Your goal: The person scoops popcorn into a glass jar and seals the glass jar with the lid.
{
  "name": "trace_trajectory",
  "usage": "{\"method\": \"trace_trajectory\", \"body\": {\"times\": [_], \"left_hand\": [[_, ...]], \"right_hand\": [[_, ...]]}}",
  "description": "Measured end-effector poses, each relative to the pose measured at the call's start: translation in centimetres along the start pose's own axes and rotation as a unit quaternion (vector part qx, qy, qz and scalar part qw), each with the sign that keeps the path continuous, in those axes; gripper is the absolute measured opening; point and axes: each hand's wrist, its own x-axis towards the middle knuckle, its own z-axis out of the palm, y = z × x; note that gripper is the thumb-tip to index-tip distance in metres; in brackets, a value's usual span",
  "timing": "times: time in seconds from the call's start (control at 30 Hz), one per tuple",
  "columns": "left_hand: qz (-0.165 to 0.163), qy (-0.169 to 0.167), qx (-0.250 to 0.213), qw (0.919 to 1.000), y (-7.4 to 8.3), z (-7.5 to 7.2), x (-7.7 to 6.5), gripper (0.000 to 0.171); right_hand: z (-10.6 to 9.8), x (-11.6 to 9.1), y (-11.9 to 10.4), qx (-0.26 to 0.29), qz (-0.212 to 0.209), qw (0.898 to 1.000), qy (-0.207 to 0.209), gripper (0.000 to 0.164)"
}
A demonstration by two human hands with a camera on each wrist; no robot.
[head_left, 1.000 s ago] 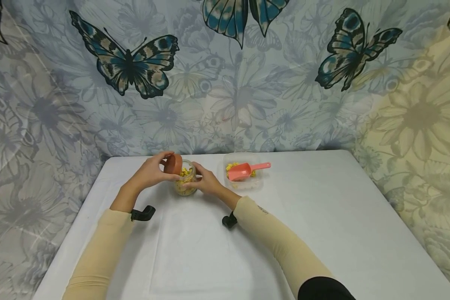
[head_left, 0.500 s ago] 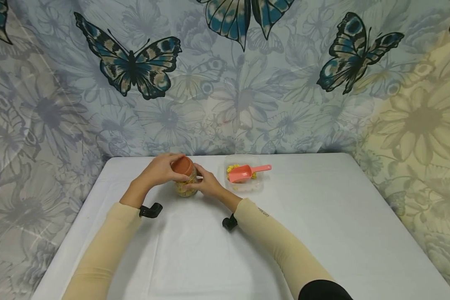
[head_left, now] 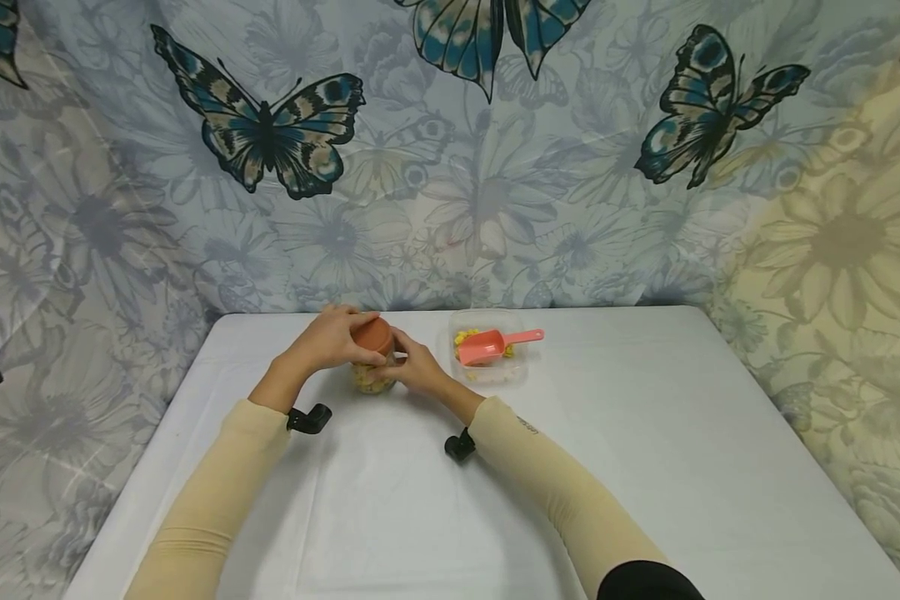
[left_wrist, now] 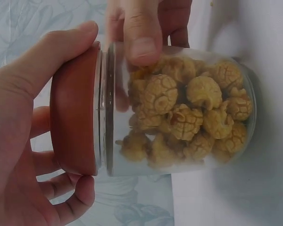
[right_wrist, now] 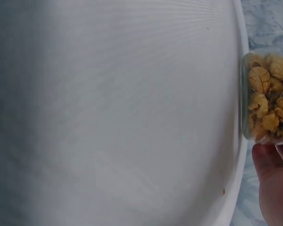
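Observation:
A clear jar (left_wrist: pixel 184 117) of caramel-coloured popcorn (left_wrist: pixel 205 92) stands upright on the white table, left of centre in the head view. My left hand (head_left: pixel 330 340) grips the reddish-brown lid (left_wrist: pixel 74 110), thumb on one side and fingers on the other. The lid sits over the jar's mouth, its rim right at the glass neck. My right hand (head_left: pixel 417 367) holds the jar's body from the right, its thumb across the glass in the left wrist view. Only the jar's lower part and some of my right hand show in the right wrist view.
To the right of the jar stands a clear plastic container (head_left: pixel 517 371) with some yellow popcorn (head_left: pixel 465 335). A coral-pink scoop (head_left: pixel 483 347) lies across it, handle pointing right. Butterfly-patterned cloth (head_left: pixel 487 200) hangs behind the table (head_left: pixel 607 433).
My left hand has moved right and brought the tilted lid down level over the jar's mouth, covering the popcorn from above. My right hand has kept its hold on the jar.

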Motion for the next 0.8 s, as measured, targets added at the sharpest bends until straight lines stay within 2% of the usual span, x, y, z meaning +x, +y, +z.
{"method": "trace_trajectory", "body": {"times": [0.23,0.37,0.57,0.7,0.8], "left_hand": [[-0.003,0.005,-0.005,1.0,0.1,0.3,0.0,0.089],[0.006,0.0,-0.005,1.0,0.1,0.1,0.0,0.089],[0.045,-0.051,-0.024,0.9974,-0.3,-0.9,-0.1,0.084],[0.083,-0.088,-0.056,0.9911,-0.5,-1.4,-0.1,0.083],[0.095,-0.108,-0.091,0.9854,-0.5,-1.5,-0.1,0.088]], "right_hand": [[0.1,0.1,0.0,-0.006,0.016,1.0,-0.009,0.09],[0.3,0.2,0.0,-0.024,0.022,0.999,0.003,0.095],[0.5,0.4,0.1,-0.061,0.007,0.998,0.015,0.094],[0.5,0.5,0.1,-0.077,0.002,0.997,0.01,0.092],[0.4,0.6,0.1,-0.088,-0.001,0.996,0.007,0.091]]}}
